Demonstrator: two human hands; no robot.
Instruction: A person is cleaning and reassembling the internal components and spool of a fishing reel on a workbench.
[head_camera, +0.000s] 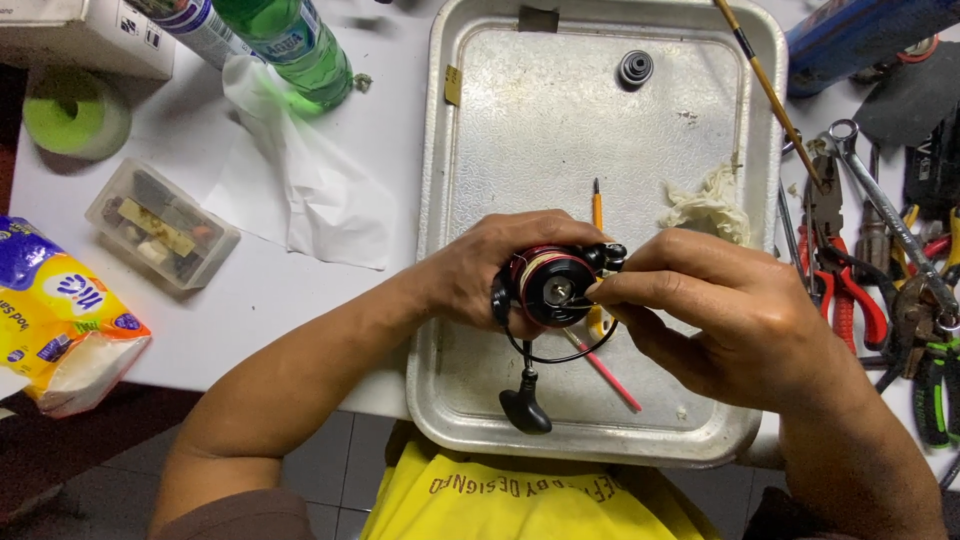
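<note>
So the left hand (480, 275) wraps round a fishing reel (548, 288) w/ red spool, keeping it steady over the metal tray (540, 130). Right hand (730, 315) fingers pinch at the spool top. 1 yellow screwdriver (597, 212) lies under, pliers (845, 285) nearby.

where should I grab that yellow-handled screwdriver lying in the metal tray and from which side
Grip the yellow screwdriver by the short bare stretch of handle just below its dark tip, probably coming from the far side of the tray. Its lower part runs under the fishing reel and both hands, left hand and right hand, so only that end is free.
</note>
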